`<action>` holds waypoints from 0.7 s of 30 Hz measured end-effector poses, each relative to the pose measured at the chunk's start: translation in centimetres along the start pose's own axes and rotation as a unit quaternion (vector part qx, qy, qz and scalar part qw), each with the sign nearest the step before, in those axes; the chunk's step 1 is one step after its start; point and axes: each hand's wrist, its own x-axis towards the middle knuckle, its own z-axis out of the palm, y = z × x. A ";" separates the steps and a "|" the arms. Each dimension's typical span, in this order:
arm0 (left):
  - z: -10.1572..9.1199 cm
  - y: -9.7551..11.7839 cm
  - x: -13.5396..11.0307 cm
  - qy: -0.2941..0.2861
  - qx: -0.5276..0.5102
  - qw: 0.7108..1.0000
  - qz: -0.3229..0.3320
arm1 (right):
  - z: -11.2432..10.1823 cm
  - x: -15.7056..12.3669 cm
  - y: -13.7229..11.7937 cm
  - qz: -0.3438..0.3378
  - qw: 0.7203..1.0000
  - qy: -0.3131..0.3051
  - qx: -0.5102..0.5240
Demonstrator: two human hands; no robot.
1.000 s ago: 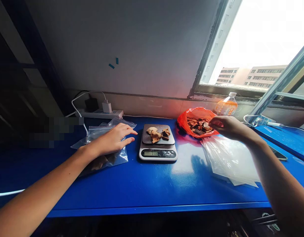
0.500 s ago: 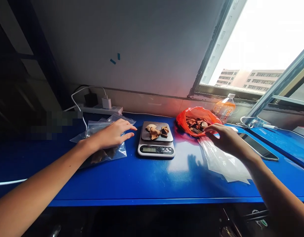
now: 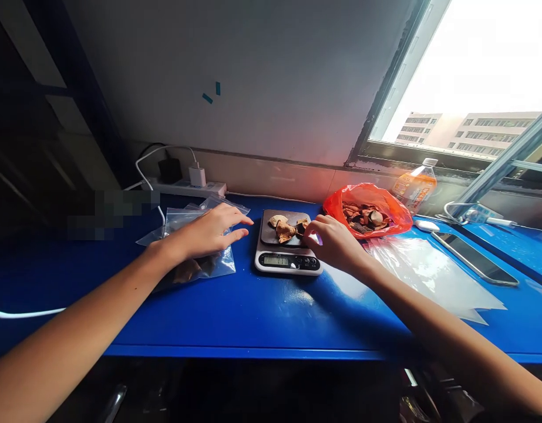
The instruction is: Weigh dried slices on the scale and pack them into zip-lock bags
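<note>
In the head view, your right hand (image 3: 335, 242) has swung from the red plastic bag (image 3: 401, 220) to the right edge of the digital scale (image 3: 289, 250), shifting the work from supply to weighing; its fingers curl together, and whether they pinch a piece cannot be told; brown dried pieces (image 3: 286, 233) lie on the scale's plate (image 3: 268, 237); your left hand (image 3: 209, 232), thumb and fingers loosely apart, apparently gripping nothing, stays over the clear bags (image 3: 222, 264).
</note>
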 end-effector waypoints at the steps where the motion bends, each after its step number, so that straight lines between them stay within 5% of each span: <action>1: 0.0 0.0 0.0 0.001 0.000 1.000 0.001 | 0.0 0.0 -0.1 0.004 1.000 -0.004 -0.006; 8: -0.3 0.4 0.1 -0.009 0.000 1.000 -0.007 | -1.1 0.4 -0.2 0.047 0.997 0.047 -0.034; 13: -0.7 0.7 0.0 0.000 -0.005 1.000 -0.008 | -4.5 -0.4 6.3 0.141 0.974 0.175 -0.024; 17: -0.5 0.4 0.0 0.006 -0.018 1.000 -0.010 | -5.4 -1.7 12.2 0.241 0.963 0.100 -0.064; 21: -0.2 -0.2 -0.1 0.003 -0.027 0.999 -0.022 | -4.4 -1.9 13.5 0.162 0.985 -0.019 -0.060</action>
